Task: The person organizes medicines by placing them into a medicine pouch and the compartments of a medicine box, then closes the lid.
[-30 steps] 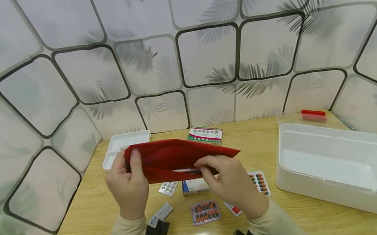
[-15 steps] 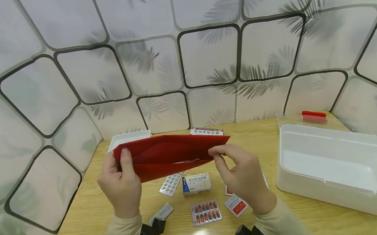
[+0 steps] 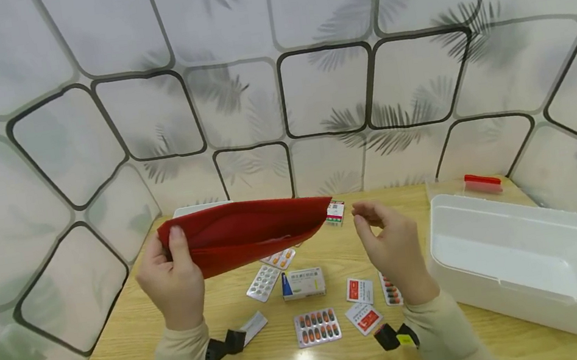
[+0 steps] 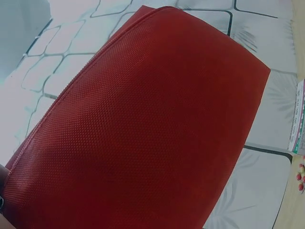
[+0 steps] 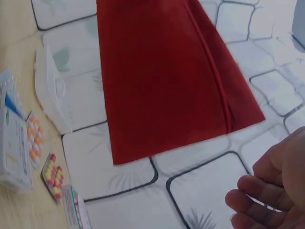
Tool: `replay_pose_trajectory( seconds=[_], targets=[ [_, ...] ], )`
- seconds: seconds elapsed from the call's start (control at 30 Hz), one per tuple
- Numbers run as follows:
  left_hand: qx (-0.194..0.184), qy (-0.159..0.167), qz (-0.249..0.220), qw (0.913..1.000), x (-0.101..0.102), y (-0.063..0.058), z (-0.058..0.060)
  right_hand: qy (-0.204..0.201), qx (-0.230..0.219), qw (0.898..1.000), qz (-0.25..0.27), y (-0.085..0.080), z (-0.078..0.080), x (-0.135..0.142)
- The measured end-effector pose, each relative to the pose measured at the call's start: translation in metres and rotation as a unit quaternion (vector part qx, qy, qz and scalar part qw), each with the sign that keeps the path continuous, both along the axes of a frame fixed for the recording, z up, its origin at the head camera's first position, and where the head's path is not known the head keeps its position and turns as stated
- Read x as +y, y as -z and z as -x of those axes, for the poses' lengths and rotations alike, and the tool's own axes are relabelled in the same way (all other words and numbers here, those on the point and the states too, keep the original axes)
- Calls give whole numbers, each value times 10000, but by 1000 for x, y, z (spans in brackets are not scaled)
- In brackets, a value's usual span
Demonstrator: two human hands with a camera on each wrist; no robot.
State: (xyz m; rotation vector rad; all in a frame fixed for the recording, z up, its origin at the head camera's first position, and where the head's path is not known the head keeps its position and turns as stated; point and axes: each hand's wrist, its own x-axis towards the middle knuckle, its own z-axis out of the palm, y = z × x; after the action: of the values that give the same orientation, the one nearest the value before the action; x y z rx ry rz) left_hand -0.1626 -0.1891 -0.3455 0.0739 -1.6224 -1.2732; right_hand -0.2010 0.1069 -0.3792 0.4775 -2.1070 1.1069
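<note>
A red fabric pouch [image 3: 254, 252] with its long mouth agape hangs above the table in the head view. My left hand [image 3: 172, 282] grips its left end, thumb on the near side. Its woven outer face fills most of the left wrist view, where the pouch [image 4: 128, 119] hides nearly all of that hand. My right hand [image 3: 393, 248] is off to the right of the pouch, apart from it, with loosely bent fingers and nothing between them. In the right wrist view the free end of the pouch [image 5: 157, 95] stands clear of the right hand's fingers [image 5: 259, 186].
Below lie a medicine box [image 3: 303, 284], a capsule blister pack [image 3: 317, 327], a silver blister pack [image 3: 263, 282] and red-and-white packets [image 3: 364, 318]. A deep white bin [image 3: 532, 299] stands right, a clear bag with red closure [image 3: 483, 183] behind it. A white tray [image 5: 50, 90] is back left.
My right hand has drawn out of the pouch's mouth, let go of its edge and moved right. My left hand has carried the pouch leftward.
</note>
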Motion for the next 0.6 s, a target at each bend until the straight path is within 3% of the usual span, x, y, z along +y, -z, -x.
replay_pose_trajectory(
  seconds=[0.13,0.23,0.4,0.6],
  targets=[
    [1,-189,-18,9998,-5,-1,2,186,-839,9962,132,4,14,6],
    [-51,-298,-102,9995,-10,-1,2,145,-1657,9846,540,4,26,9],
    [-116,-326,-143,9993,-17,2,3,-108,-2928,9450,1457,2,49,7],
    [-183,-290,-280,9990,-22,2,3,-546,-3904,8953,2073,-6,82,8]
  ],
)
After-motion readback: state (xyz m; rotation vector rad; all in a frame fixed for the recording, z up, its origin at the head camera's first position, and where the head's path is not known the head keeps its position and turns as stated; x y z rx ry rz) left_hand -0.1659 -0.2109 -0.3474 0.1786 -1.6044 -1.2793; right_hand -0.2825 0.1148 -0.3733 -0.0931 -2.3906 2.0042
